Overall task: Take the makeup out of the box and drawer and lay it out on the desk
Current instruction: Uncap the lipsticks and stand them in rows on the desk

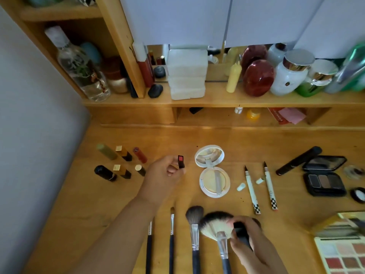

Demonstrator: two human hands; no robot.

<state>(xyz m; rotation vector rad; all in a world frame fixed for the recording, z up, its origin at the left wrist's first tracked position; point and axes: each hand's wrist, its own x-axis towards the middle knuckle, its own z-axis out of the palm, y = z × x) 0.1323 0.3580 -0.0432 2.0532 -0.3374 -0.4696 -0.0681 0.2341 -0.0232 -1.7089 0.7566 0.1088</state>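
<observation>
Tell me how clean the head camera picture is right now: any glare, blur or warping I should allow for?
Head view: warm glare lies on the desk above the open compact; wide-angle warping bends the shelf and slants the bottles at the right edge, which are smeared; the lipstick in the left hand is fairly sharp; the right hand is soft.

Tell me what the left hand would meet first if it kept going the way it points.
The left hand, gripping an open red lipstick, points up and right across the desk. The open white compact lies just right of that line; otherwise bare wood, though depth is unclear.
</observation>
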